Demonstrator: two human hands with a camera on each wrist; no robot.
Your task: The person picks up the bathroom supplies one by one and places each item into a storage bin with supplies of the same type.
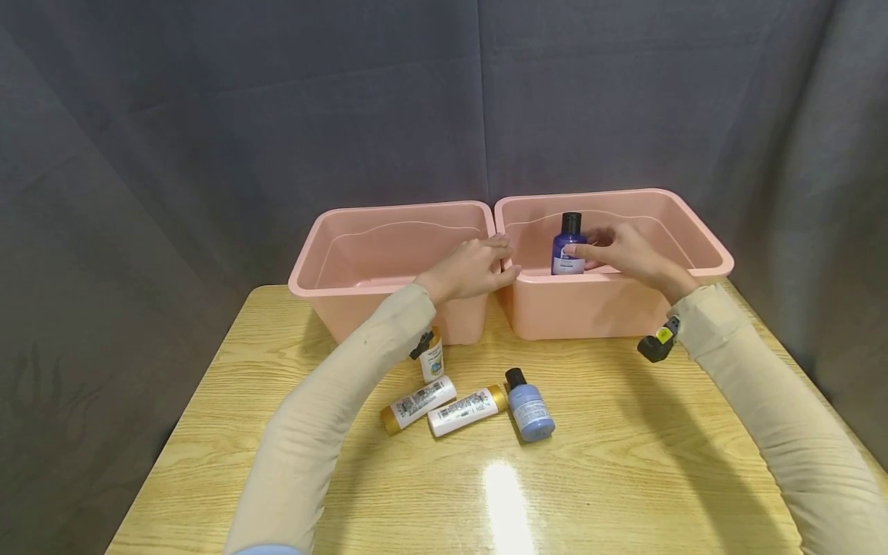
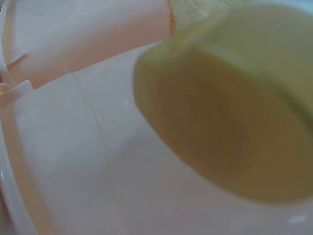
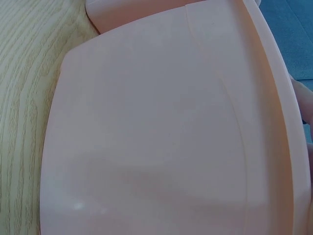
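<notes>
Hands meet over two pink bins at the far side of the wooden surface (image 1: 624,478). The right hand (image 1: 627,253) reaches over the near rim of the right bin (image 1: 708,266) and holds a purple bottle (image 1: 568,245) with a black cap; its grip is a light one, fingertips laid against the bottle's label on the right side, fingers gently bent around it. The bottle stands upright inside the right bin, close to that bin's near left corner. The left hand (image 1: 472,268) rests on the right end of the left bin (image 1: 326,270), where the two bins stand side by side; its fingers are curled over the rim, thumb on the near side, so its grip is closed on that rim.

Nearer the person, four small bottles lie in a loose group on the surface. A white bottle with a black cap (image 1: 430,354) lies just in front of the left bin, partly hidden by the left sleeve. Two white bottles with gold ends (image 1: 418,404) (image 1: 466,410) lie side by side, almost touching. A light blue bottle (image 1: 530,407) with a black cap lies just right of them.

The left wrist view shows only a blurred pale shape against pink plastic; the right wrist view shows the right bin's outer wall (image 3: 161,132) standing on the wood grain
</notes>
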